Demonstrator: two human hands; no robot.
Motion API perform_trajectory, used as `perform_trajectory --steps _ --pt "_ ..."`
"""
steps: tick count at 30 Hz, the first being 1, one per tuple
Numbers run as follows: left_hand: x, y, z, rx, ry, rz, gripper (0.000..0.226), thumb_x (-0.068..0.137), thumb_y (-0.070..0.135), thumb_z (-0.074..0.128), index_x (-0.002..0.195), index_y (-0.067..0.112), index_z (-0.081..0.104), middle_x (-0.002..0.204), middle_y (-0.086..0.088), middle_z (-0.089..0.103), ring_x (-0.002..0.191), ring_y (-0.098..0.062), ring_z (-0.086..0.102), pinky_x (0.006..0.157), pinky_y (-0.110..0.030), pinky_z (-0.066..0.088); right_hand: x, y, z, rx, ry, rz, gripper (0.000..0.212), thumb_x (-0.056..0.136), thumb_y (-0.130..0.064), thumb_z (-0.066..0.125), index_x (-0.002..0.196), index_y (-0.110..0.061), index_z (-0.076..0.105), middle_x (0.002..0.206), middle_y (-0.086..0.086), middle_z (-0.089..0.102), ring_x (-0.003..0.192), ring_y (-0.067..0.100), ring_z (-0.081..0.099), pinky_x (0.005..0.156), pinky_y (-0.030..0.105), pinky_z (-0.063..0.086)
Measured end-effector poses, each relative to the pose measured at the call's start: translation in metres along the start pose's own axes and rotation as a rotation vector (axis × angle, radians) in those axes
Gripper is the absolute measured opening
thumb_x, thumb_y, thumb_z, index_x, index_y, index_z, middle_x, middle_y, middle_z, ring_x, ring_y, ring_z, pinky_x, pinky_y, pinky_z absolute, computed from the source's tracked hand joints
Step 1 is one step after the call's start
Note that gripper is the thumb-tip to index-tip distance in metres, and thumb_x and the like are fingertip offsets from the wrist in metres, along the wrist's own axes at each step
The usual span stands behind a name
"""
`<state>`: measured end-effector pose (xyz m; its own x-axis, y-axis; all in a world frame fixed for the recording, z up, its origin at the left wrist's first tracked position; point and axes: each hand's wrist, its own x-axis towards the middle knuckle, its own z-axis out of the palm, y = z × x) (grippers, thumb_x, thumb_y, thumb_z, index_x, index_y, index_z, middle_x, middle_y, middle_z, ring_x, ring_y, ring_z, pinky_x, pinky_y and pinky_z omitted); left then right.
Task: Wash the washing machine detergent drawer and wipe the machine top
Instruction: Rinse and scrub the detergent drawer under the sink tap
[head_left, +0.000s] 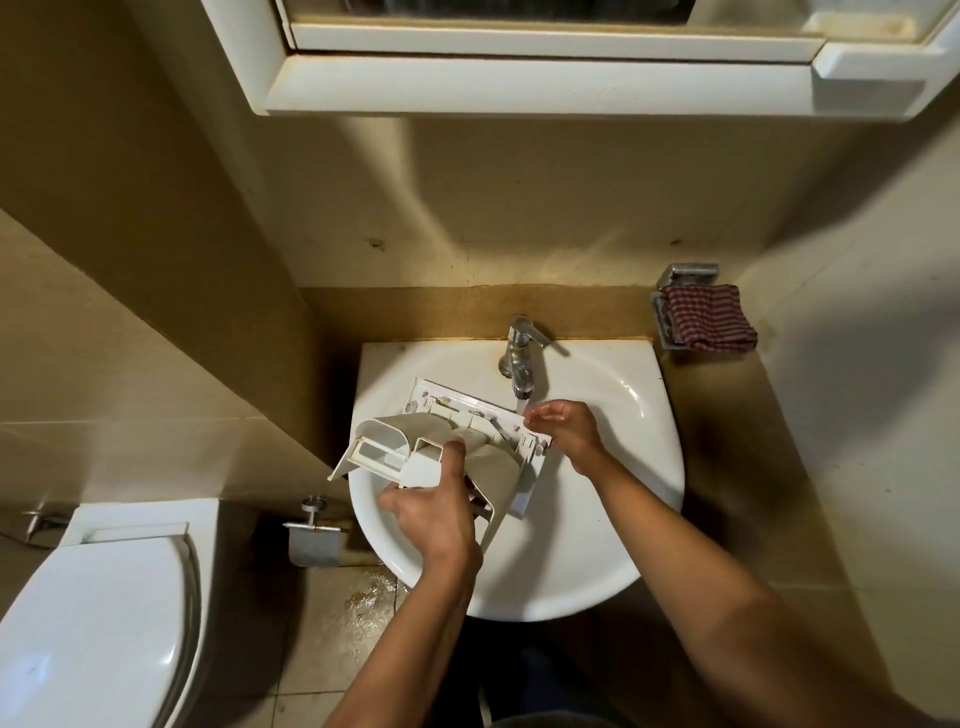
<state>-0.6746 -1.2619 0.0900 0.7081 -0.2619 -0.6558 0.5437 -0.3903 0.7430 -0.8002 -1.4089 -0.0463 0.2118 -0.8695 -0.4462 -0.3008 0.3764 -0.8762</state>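
The white plastic detergent drawer (415, 441) is held tilted over the white sink (623, 467), its front panel toward the tap. My left hand (434, 512) grips the drawer's near end, fingers curled round its body. My right hand (563, 423) is at the front panel's right end, fingers loosely curled under the spout; whether it touches the panel is unclear. The chrome tap (521, 353) runs a thin stream of water onto that spot.
A red checked cloth (706, 322) lies in a chrome wall holder to the right of the sink. A white toilet (93, 613) stands at the lower left, with a chrome paper holder (314, 535) beside it. A white cabinet (571, 62) hangs overhead. The floor tiles are wet.
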Motion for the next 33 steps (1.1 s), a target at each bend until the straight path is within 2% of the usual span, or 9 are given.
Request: perform_trajectory --steps 4,11,16,20,25,27,29,31,33 --pt "-0.003 0.003 -0.001 -0.090 0.004 -0.054 0.060 0.075 0.034 0.078 0.109 0.012 0.034 0.084 -0.008 0.059 0.055 -0.019 0.058 0.045 -0.025 0.046 0.000 -0.006 0.010 0.129 0.009 0.071 0.009 0.084 -0.011 0.070 0.084 -0.020 0.070 0.096 0.004 0.071 0.089 0.018 0.063 0.076 0.032 0.048" --pt "-0.006 0.012 -0.003 -0.218 -0.064 -0.165 0.062 0.077 0.023 0.078 0.116 0.009 0.032 0.079 -0.017 0.060 0.057 -0.024 0.059 0.044 -0.031 0.055 0.005 -0.023 0.005 0.348 -0.227 0.209 0.033 0.088 0.018 0.038 0.105 0.000 0.060 0.098 0.007 0.067 0.074 0.014 0.063 0.065 0.023 0.044" --pt "-0.012 0.014 -0.011 -0.196 -0.207 -0.192 0.062 0.079 0.028 0.078 0.123 0.003 0.042 0.091 -0.018 0.066 0.071 -0.030 0.069 0.053 -0.040 0.059 0.006 -0.016 0.014 0.243 -0.073 0.216 0.026 0.091 0.012 0.045 0.090 -0.006 0.063 0.103 0.011 0.065 0.073 0.013 0.058 0.062 0.018 0.047" --pt "-0.020 0.016 -0.031 0.029 -0.337 -0.144 0.036 0.086 0.039 0.069 0.102 0.013 0.049 0.099 -0.007 0.064 0.086 -0.025 0.071 0.069 -0.038 0.060 0.003 -0.008 0.023 0.303 0.040 0.288 0.022 0.091 0.006 0.050 0.083 -0.008 0.066 0.090 0.014 0.068 0.069 0.022 0.063 0.056 0.023 0.052" --pt "-0.016 0.030 -0.069 0.923 -0.338 0.591 0.041 0.079 0.044 0.073 0.100 0.016 0.051 0.078 0.015 0.062 0.085 -0.015 0.064 0.075 -0.034 0.053 0.006 -0.005 0.026 0.296 0.035 0.281 0.010 0.091 -0.005 0.060 0.091 -0.004 0.070 0.094 0.015 0.069 0.076 0.024 0.063 0.074 0.031 0.053" --pt "-0.011 0.038 -0.073 1.002 -0.267 1.003 0.047 0.071 0.033 0.082 0.103 0.018 0.051 0.082 0.010 0.060 0.080 -0.020 0.061 0.065 -0.035 0.050 0.011 -0.002 0.025 0.251 0.049 0.294 0.008 0.088 -0.010 0.064 0.090 -0.007 0.071 0.095 0.014 0.069 0.081 0.025 0.063 0.078 0.034 0.051" --pt "0.005 0.045 -0.067 1.143 -0.260 1.305 0.076 0.053 0.032 0.091 0.114 0.015 0.048 0.103 -0.001 0.058 0.095 -0.025 0.056 0.079 -0.035 0.047 0.016 -0.002 0.024 0.168 0.052 0.310 0.017 0.086 -0.018 0.067 0.097 -0.006 0.072 0.097 0.013 0.071 0.084 0.025 0.063 0.073 0.033 0.048" --pt "0.027 0.051 -0.057 1.406 -0.268 1.426 0.111 0.037 0.045 0.094 0.130 0.012 0.044 0.129 -0.009 0.053 0.121 -0.032 0.049 0.106 -0.043 0.038 0.019 -0.004 0.023 0.110 0.046 0.321 0.021 0.084 -0.024 0.070 0.097 -0.008 0.072 0.094 0.011 0.071 0.083 0.025 0.064 0.072 0.032 0.047" --pt "0.045 0.052 -0.048 1.580 -0.311 1.448 0.124 0.028 0.050 0.093 0.136 0.012 0.047 0.138 -0.012 0.052 0.128 -0.037 0.048 0.111 -0.053 0.030 0.019 -0.010 0.022 0.106 0.036 0.323 0.013 0.082 -0.022 0.072 0.088 -0.010 0.072 0.086 0.008 0.070 0.079 0.024 0.062 0.072 0.032 0.047"
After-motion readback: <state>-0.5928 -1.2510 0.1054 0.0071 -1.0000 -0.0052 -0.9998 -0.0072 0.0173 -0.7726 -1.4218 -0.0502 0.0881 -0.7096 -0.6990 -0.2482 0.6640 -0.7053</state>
